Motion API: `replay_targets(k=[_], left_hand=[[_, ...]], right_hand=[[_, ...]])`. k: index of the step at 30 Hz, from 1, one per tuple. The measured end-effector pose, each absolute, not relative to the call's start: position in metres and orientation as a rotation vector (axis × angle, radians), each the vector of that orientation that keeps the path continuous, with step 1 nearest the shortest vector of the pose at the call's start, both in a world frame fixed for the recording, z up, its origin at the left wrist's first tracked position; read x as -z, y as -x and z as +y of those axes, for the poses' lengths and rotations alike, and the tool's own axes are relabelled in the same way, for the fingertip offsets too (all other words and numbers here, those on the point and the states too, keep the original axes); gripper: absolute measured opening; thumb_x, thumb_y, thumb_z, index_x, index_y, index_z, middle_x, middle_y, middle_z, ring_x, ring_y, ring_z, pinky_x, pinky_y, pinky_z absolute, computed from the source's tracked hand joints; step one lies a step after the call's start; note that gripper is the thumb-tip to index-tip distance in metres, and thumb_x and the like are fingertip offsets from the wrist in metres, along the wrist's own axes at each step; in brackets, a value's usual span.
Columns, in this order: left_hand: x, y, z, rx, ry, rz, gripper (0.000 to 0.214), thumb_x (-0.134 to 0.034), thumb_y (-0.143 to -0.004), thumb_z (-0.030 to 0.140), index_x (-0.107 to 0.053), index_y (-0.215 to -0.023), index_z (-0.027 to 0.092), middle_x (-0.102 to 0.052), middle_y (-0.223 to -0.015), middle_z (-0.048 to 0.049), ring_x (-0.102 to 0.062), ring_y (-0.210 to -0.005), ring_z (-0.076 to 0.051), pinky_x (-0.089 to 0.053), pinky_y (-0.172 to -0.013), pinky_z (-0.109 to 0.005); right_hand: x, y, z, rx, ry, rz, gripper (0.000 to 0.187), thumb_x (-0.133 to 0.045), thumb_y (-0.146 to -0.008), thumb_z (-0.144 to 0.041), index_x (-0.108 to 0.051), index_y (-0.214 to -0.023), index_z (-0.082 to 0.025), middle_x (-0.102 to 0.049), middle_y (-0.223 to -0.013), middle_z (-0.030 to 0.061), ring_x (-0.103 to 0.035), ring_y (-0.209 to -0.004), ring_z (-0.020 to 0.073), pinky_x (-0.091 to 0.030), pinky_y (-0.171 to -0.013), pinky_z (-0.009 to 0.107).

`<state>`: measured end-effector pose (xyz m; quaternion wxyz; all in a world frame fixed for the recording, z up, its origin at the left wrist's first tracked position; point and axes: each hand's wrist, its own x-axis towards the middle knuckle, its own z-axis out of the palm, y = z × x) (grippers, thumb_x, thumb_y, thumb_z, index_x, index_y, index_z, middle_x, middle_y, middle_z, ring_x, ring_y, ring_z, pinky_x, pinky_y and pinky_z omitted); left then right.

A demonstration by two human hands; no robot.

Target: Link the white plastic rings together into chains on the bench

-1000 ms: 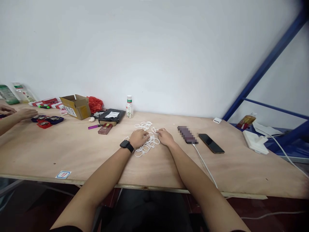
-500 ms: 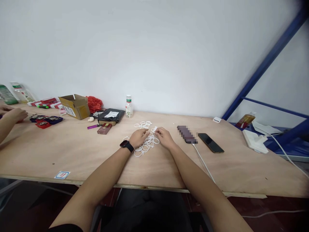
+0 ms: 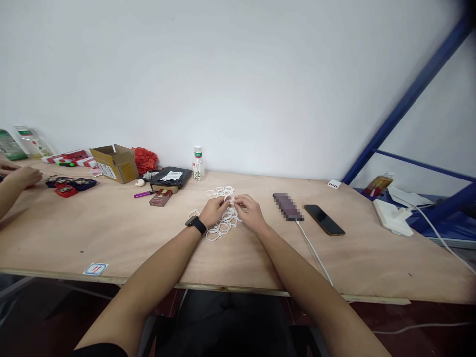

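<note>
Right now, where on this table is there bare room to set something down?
Widest bare wood: between the sticker and the white rings, nearer than the maroon box. Another patch: right of the white cable, nearer than the black phone. Crowded: the rings, and around the cardboard box.

Heap of white plastic rings point(image 3: 224, 224): thin, round, loosely overlapping, lying flat on the bench point(image 3: 148, 233). A smaller cluster point(image 3: 220, 191) lies just behind it. Left hand point(image 3: 212, 211) and right hand point(image 3: 250, 210) pinch one ring above the heap.
</note>
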<state>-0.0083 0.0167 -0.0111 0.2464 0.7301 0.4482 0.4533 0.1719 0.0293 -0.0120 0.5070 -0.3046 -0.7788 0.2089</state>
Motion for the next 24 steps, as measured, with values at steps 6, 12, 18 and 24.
replay_targets(k=[6,12,18,24], left_hand=[[0.013,0.008,0.017,-1.294,-1.924,1.131,0.031,-0.050,-0.089,0.030,-0.070,-0.107,0.015,-0.073,-0.101,-0.0074,-0.066,-0.093,-0.019,-0.050,-0.085,-0.031],[0.012,0.007,0.017,-1.357,-1.882,1.236,0.028,-0.049,-0.086,0.024,-0.070,-0.103,0.014,-0.072,-0.095,-0.0067,-0.065,-0.085,-0.018,-0.050,-0.077,-0.029],[0.012,0.005,0.016,-1.362,-1.887,1.229,0.029,-0.050,-0.086,0.024,-0.068,-0.107,0.014,-0.072,-0.096,-0.0062,-0.065,-0.084,-0.017,-0.051,-0.076,-0.028],[0.006,0.005,0.012,-1.337,-2.038,1.280,0.027,-0.052,-0.088,0.026,-0.072,-0.105,0.018,-0.073,-0.101,-0.0068,-0.066,-0.091,-0.019,-0.051,-0.083,-0.031]], right_hand=[[0.019,-0.165,0.033,-0.928,0.895,-1.656,0.040,-0.062,-0.076,-0.029,-0.062,-0.115,-0.021,-0.065,-0.104,0.0061,-0.059,-0.063,0.0111,-0.051,-0.058,0.026],[0.023,-0.164,0.032,-0.863,0.913,-1.733,0.033,-0.062,-0.076,-0.029,-0.070,-0.107,-0.020,-0.065,-0.080,0.0021,-0.054,-0.064,0.0125,-0.046,-0.060,0.025],[0.021,-0.161,0.033,-1.166,0.905,-1.552,0.036,-0.068,-0.071,-0.038,-0.068,-0.100,-0.017,-0.066,-0.077,0.0026,-0.054,-0.058,0.0110,-0.044,-0.053,0.022],[0.015,-0.158,0.034,-1.233,0.922,-1.491,0.027,-0.066,-0.069,-0.038,-0.068,-0.084,-0.016,-0.065,-0.066,0.0005,-0.054,-0.052,0.0108,-0.045,-0.051,0.022]])
